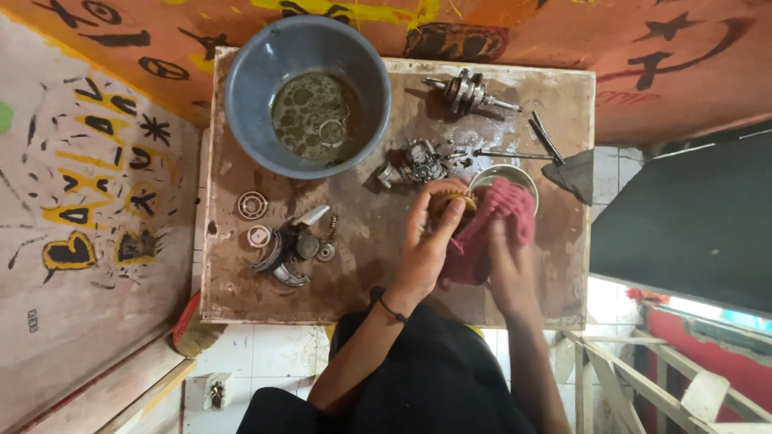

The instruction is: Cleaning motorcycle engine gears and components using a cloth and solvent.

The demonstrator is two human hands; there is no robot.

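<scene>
My left hand (426, 245) holds a round brownish gear-like metal part (450, 197) over the middle of a stained wooden board (241, 297). My right hand (511, 269) presses a pink-red rag (494, 229) against that part; the rag covers most of it and drapes over a small white bowl (503, 173) just behind.
A grey basin (245, 96) of dirty liquid stands at the back left. A crankshaft (468, 92), a carburettor-like part (418, 165), long thin tools (523, 149), a dark cloth (575, 173), bearings (252, 206) and small engine parts (293, 249) lie on the board. Painted walls enclose it.
</scene>
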